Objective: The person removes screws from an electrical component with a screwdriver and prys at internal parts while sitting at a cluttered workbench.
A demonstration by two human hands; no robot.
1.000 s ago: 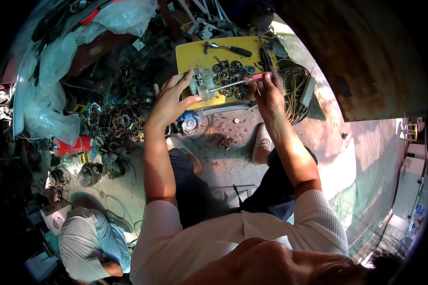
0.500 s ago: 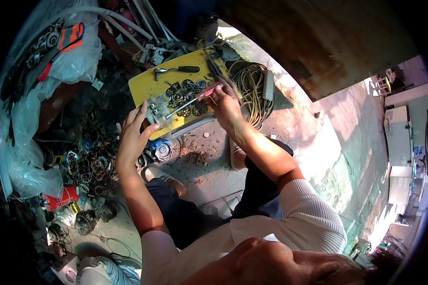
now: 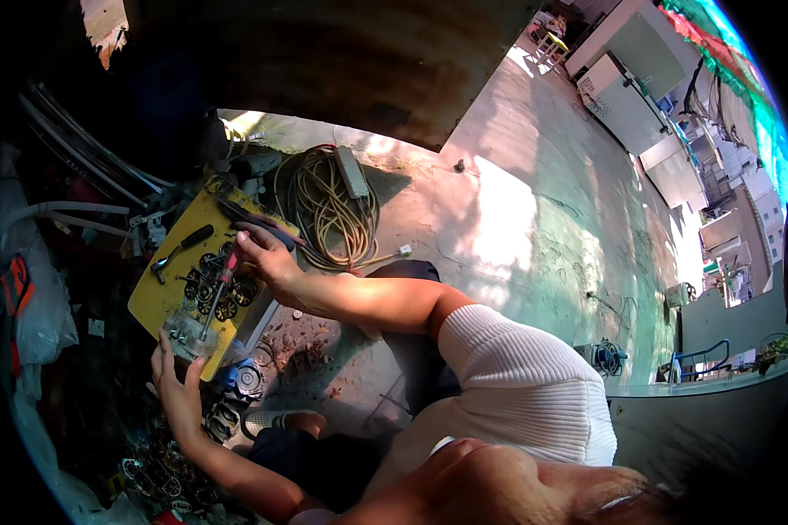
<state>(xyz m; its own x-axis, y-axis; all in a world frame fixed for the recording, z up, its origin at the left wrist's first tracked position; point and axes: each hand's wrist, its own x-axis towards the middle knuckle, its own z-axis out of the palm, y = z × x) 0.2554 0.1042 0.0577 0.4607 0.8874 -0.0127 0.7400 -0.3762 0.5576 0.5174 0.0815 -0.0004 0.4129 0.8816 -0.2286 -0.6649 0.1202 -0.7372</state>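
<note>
Head view looks down on a yellow board [image 3: 162,293] lying on the dirty ground, and everything else sits around it. The right hand [image 3: 267,258] is closed around the red handle of a screwdriver [image 3: 217,293] over the board's middle; the shaft slants down to a small metal part [image 3: 184,334] at the board's near edge. The left hand [image 3: 177,385] is just below that edge, fingers spread half open, fingertips touching the part and steadying it against the board. Dark round gear-like pieces [image 3: 219,289] lie on the board beside the screwdriver shaft. A wrench [image 3: 179,251] with a black handle lies toward the board's far left side. Beyond the board's far right corner a coiled yellowish cable [image 3: 328,210] rests on the concrete, with a grey power strip [image 3: 353,171] on top of it. Just off the board's near corner, beside the left hand, sits a blue round motor-like part [image 3: 245,378]. White pipes [image 3: 70,210] run past the board's left side.
</note>
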